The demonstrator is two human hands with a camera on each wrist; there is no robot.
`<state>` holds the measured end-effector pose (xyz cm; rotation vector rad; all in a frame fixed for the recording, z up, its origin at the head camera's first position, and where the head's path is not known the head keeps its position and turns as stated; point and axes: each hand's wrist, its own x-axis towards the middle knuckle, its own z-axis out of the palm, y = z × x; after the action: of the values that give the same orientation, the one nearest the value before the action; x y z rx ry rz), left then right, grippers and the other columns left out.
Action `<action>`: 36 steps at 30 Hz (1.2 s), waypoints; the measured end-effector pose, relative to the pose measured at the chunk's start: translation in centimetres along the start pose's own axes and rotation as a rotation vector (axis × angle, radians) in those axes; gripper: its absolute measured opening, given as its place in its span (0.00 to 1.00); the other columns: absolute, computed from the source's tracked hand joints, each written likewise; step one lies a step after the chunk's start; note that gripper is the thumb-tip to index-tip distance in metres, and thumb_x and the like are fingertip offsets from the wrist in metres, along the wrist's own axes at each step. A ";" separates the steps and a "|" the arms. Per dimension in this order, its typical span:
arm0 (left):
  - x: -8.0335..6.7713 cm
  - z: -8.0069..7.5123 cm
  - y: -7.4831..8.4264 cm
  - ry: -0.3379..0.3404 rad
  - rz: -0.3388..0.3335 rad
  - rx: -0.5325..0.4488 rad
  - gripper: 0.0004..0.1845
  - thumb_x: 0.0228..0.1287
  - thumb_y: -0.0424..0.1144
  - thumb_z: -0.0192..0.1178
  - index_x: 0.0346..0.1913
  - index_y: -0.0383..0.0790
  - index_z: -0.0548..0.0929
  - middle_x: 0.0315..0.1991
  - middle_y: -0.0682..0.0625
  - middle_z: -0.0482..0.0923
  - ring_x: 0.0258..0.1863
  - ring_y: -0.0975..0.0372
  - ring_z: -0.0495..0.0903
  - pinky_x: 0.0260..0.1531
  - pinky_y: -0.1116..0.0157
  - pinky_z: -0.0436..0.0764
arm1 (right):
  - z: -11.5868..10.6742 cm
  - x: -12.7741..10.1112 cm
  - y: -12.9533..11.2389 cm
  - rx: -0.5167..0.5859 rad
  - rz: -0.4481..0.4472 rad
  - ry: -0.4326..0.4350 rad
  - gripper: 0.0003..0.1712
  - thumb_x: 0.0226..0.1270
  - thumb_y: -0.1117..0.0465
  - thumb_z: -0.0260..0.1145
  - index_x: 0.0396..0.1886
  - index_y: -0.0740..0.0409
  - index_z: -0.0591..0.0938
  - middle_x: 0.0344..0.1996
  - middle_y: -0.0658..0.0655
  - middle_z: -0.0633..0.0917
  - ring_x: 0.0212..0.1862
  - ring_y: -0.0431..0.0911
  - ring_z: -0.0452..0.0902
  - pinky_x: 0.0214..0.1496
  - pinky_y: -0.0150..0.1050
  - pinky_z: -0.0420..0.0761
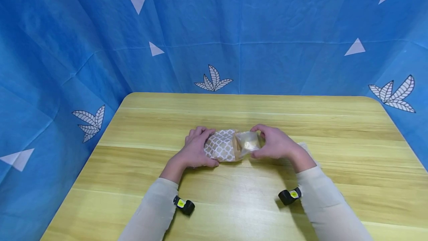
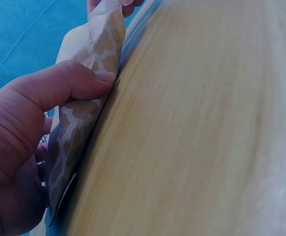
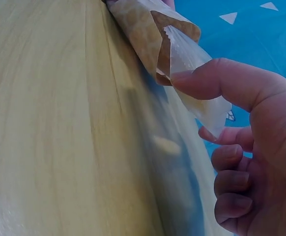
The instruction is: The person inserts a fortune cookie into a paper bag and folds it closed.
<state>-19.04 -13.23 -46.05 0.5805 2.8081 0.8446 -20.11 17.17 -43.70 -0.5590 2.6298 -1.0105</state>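
A brown paper bag (image 1: 220, 146) with a white lattice pattern lies on its side mid-table, its mouth facing right. My left hand (image 1: 195, 150) grips the bag's left end, thumb along the near side and fingers over the far side. At the mouth, a small translucent packet (image 1: 248, 140) with something pale yellowish inside overlaps the bag's opening. My right hand (image 1: 275, 142) holds the packet by its right part between thumb and fingers. In the right wrist view the packet (image 3: 185, 56) shows a zigzag-cut edge right at the bag's brown rim (image 3: 165, 51).
A flat whitish sheet (image 1: 305, 147) lies partly hidden under the right forearm. The wood-grain table (image 1: 234, 203) has rounded far corners. A blue curtain (image 1: 267, 29) with white triangles and leaf prints hangs behind and to the sides. Each sleeve carries a black wrist camera (image 1: 289, 196).
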 end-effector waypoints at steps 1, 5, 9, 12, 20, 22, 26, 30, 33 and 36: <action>0.0 0.0 0.0 0.001 0.000 0.000 0.61 0.31 0.56 0.81 0.75 0.48 0.65 0.64 0.49 0.62 0.59 0.55 0.59 0.57 0.53 0.60 | 0.1 0.0 0.0 0.000 0.000 0.004 0.43 0.40 0.54 0.81 0.61 0.54 0.75 0.30 0.55 0.78 0.30 0.48 0.69 0.31 0.44 0.72; 0.0 0.0 0.1 0.003 -0.001 0.003 0.61 0.31 0.56 0.81 0.75 0.47 0.65 0.64 0.49 0.62 0.59 0.54 0.59 0.57 0.52 0.61 | 0.5 0.2 0.1 -0.021 -0.002 0.026 0.46 0.39 0.52 0.82 0.62 0.56 0.75 0.32 0.55 0.78 0.32 0.48 0.70 0.32 0.43 0.73; 0.0 0.0 0.1 -0.001 -0.003 0.009 0.61 0.31 0.56 0.81 0.75 0.48 0.65 0.64 0.49 0.62 0.60 0.55 0.59 0.58 0.52 0.60 | 1.0 0.2 0.1 -0.021 -0.003 0.040 0.48 0.39 0.50 0.83 0.62 0.56 0.74 0.37 0.54 0.80 0.36 0.49 0.74 0.37 0.45 0.75; 0.0 0.0 0.2 -0.003 -0.001 0.013 0.61 0.31 0.56 0.81 0.75 0.48 0.65 0.64 0.49 0.62 0.60 0.54 0.59 0.58 0.52 0.60 | 1.3 0.1 0.2 0.001 0.000 0.037 0.48 0.39 0.49 0.83 0.63 0.55 0.74 0.43 0.56 0.82 0.41 0.50 0.76 0.42 0.48 0.77; -0.1 -0.1 0.1 -0.005 0.009 0.017 0.61 0.31 0.57 0.81 0.75 0.47 0.65 0.64 0.48 0.62 0.60 0.54 0.59 0.58 0.52 0.60 | 2.0 0.1 0.1 -0.025 -0.003 0.040 0.53 0.36 0.43 0.84 0.65 0.52 0.73 0.49 0.60 0.82 0.50 0.53 0.77 0.49 0.52 0.77; -0.1 -0.1 0.1 -0.001 0.013 0.013 0.61 0.31 0.56 0.81 0.75 0.46 0.65 0.65 0.48 0.62 0.61 0.53 0.59 0.58 0.51 0.60 | 2.1 0.1 0.0 -0.026 -0.002 0.039 0.55 0.35 0.42 0.84 0.66 0.51 0.72 0.51 0.61 0.81 0.52 0.54 0.77 0.51 0.52 0.76; -0.1 0.0 0.0 -0.001 0.016 0.010 0.61 0.32 0.56 0.81 0.75 0.46 0.65 0.65 0.48 0.62 0.61 0.53 0.59 0.58 0.51 0.60 | 2.0 -0.1 0.1 0.017 0.009 0.023 0.61 0.33 0.39 0.86 0.70 0.47 0.69 0.58 0.64 0.79 0.60 0.57 0.74 0.57 0.54 0.74; -0.1 0.0 0.0 0.004 0.018 0.007 0.61 0.31 0.56 0.81 0.75 0.46 0.65 0.65 0.48 0.62 0.61 0.53 0.59 0.58 0.51 0.60 | 1.7 -0.4 0.6 0.125 -0.006 0.008 0.67 0.34 0.38 0.86 0.76 0.45 0.63 0.67 0.66 0.70 0.66 0.59 0.68 0.64 0.56 0.68; 0.0 0.0 0.0 0.000 0.011 0.009 0.61 0.31 0.56 0.81 0.75 0.47 0.65 0.65 0.48 0.62 0.61 0.53 0.59 0.58 0.51 0.60 | 1.4 -0.8 1.1 0.166 -0.026 0.028 0.66 0.37 0.40 0.85 0.77 0.46 0.63 0.65 0.65 0.72 0.62 0.56 0.71 0.62 0.54 0.69; 0.0 0.0 0.0 -0.002 0.005 0.011 0.61 0.31 0.56 0.81 0.75 0.47 0.65 0.65 0.48 0.62 0.61 0.53 0.59 0.57 0.52 0.60 | 0.9 -1.2 1.3 0.175 -0.055 0.047 0.61 0.42 0.46 0.85 0.76 0.52 0.65 0.44 0.62 0.76 0.44 0.51 0.71 0.48 0.49 0.71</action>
<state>-19.05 -13.24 -46.05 0.5904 2.8126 0.8297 -19.04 18.08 -45.15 -0.5763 2.5441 -1.2701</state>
